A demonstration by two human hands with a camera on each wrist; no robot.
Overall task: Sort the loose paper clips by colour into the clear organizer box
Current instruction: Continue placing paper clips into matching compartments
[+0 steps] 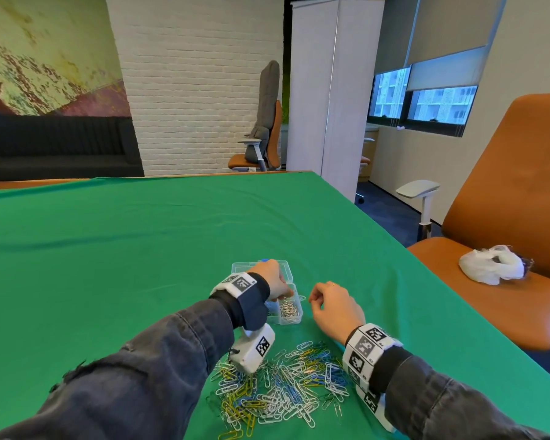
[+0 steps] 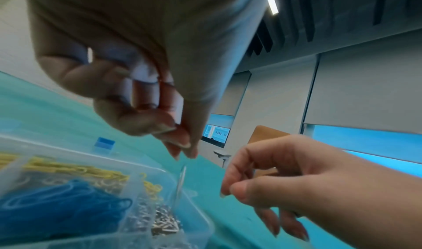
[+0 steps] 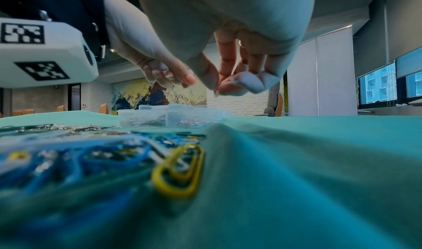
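Note:
The clear organizer box [image 1: 294,319] sits on the green cloth, with yellow clips [image 2: 75,169], blue clips [image 2: 63,204] and silver clips [image 2: 164,220] in separate compartments. My left hand [image 1: 288,293] hovers over it with fingers curled and tips together [image 2: 182,151]; thin wire loops show between its fingers. One pale clip [image 2: 181,178] hangs in the air just below those tips, above the silver compartment. My right hand [image 1: 313,300] is just right of the box, thumb and fingers curled together [image 3: 219,88], with nothing visible in them. The loose clip pile [image 1: 280,382] lies in front of the box.
A small blue piece [image 1: 265,260] sits at the box's far edge. Right of the table stands an orange chair [image 1: 505,192] with a white plastic bag [image 1: 489,265] on its seat. The table's right edge [image 1: 426,271] runs diagonally. A fold of cloth [image 3: 228,135] rises beside the pile.

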